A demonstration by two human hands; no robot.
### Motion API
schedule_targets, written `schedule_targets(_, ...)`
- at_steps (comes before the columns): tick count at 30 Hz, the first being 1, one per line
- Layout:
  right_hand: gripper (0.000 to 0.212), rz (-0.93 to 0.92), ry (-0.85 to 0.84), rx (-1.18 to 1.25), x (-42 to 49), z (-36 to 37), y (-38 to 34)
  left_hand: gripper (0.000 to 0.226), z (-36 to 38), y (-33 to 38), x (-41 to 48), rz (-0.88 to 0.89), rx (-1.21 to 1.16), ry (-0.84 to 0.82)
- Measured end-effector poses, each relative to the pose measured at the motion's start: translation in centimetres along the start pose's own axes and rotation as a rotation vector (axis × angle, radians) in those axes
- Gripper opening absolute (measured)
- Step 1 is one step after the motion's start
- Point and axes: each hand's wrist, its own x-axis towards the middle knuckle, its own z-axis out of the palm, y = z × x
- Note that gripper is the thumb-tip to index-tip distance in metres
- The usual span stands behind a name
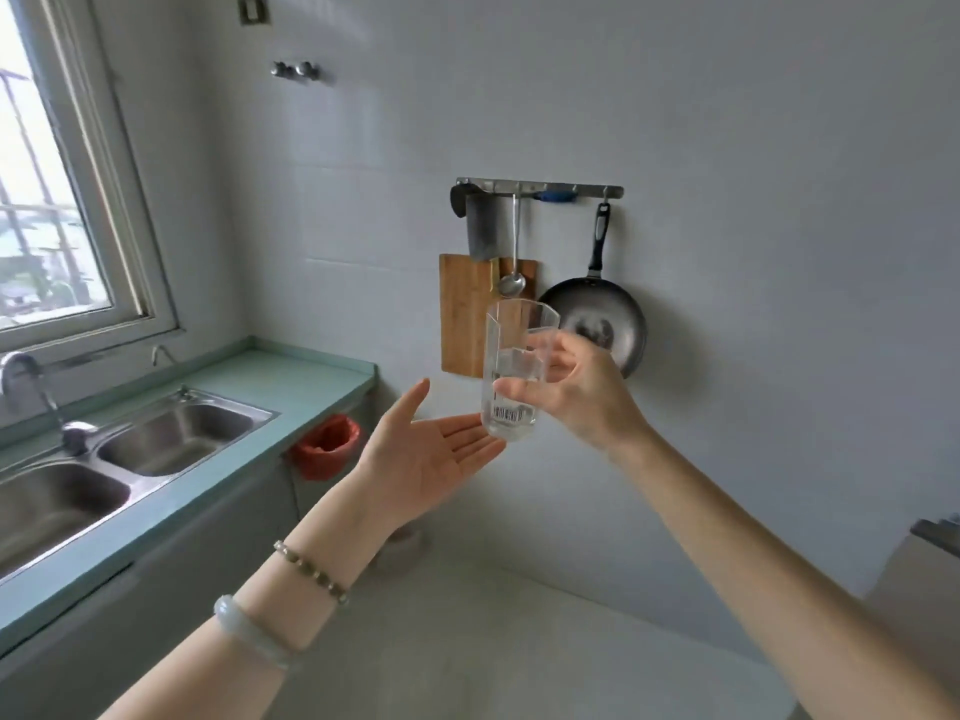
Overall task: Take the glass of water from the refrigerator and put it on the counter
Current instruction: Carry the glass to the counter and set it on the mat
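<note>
A clear glass of water, with a barcode sticker near its base, is held upright in mid-air in front of the tiled wall. My right hand is wrapped around its right side. My left hand is flat and palm up just under and left of the glass base, fingertips close to it; whether they touch I cannot tell. The teal counter lies to the left, lower than the glass. The refrigerator is out of view.
A double steel sink with a tap is set in the counter under the window. A red bin stands by the counter's end. A cutting board, ladle and frying pan hang on the wall behind the glass.
</note>
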Motion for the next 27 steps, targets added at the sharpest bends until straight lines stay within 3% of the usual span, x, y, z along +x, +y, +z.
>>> schedule_targets(9,0.064,-0.219,-0.259,0.103,0.4,11.5,-4.5,0.081,-6.0,2.9,-11.2,0.287,-0.003,0.217)
schedule_targets(27,0.049,-0.422,-0.754,0.448,-6.6,29.8,-15.4,0.070,-11.8,1.8,-31.3,0.740,-0.190,0.747)
